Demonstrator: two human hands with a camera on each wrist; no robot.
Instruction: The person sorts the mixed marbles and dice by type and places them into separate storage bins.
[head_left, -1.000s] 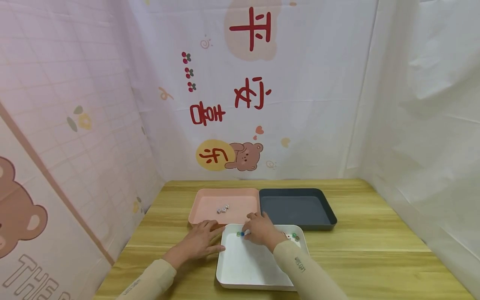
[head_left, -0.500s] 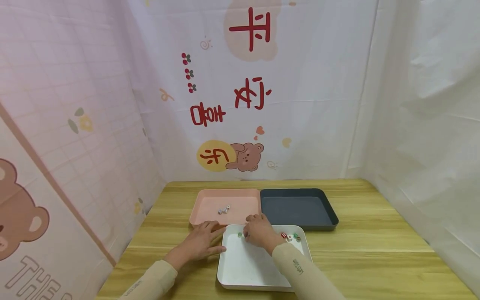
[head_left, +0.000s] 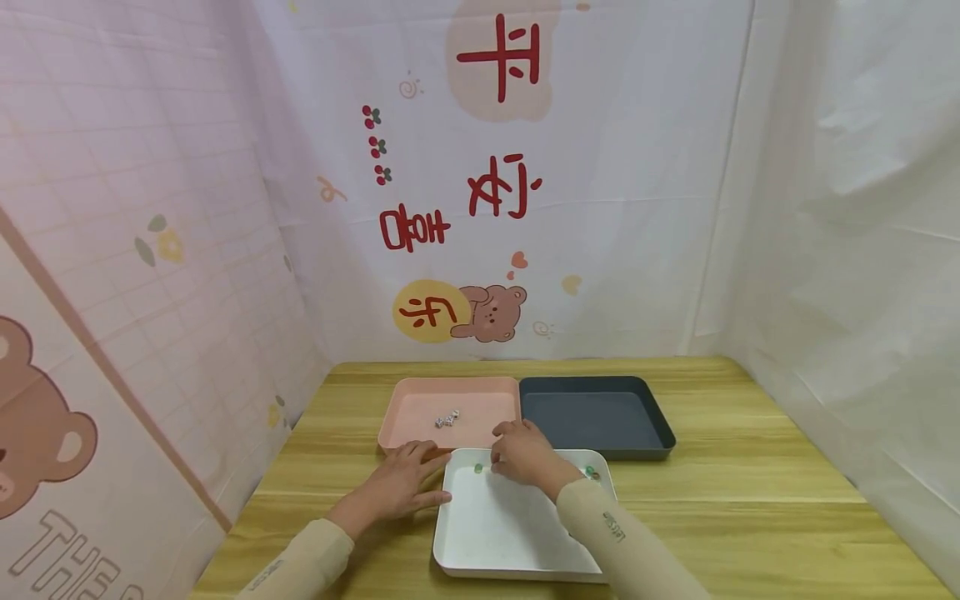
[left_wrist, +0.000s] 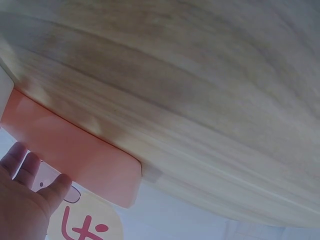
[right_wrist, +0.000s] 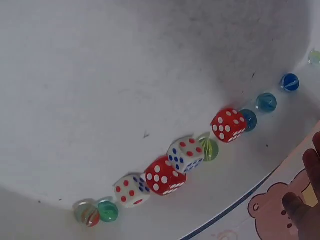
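Observation:
My right hand [head_left: 525,454] hangs over the back rim of the white tray [head_left: 502,533], thumb and fingers apart in the right wrist view with nothing visible between them. Along that tray's back wall lies a row of red dice [right_wrist: 229,125], white dice [right_wrist: 186,154] and glass marbles, among them a blue marble [right_wrist: 290,82] and a green marble [right_wrist: 108,211]. My left hand [head_left: 401,481] lies at the tray's left side, fingers spread, thumb right at the rim. In the left wrist view its fingers stand near the pink tray's wall [left_wrist: 75,150].
Behind the white tray, the pink tray [head_left: 487,400] holds a few small dice [head_left: 447,420]. A dark grey tray [head_left: 592,417] sits against its right side. Everything stands on a wood-grain table [head_left: 750,500] enclosed by printed white curtains [head_left: 637,167].
My right hand shifts slightly back and to the right over the white tray, and its forearm covers more of the dice on the right. The left hand stays in place.

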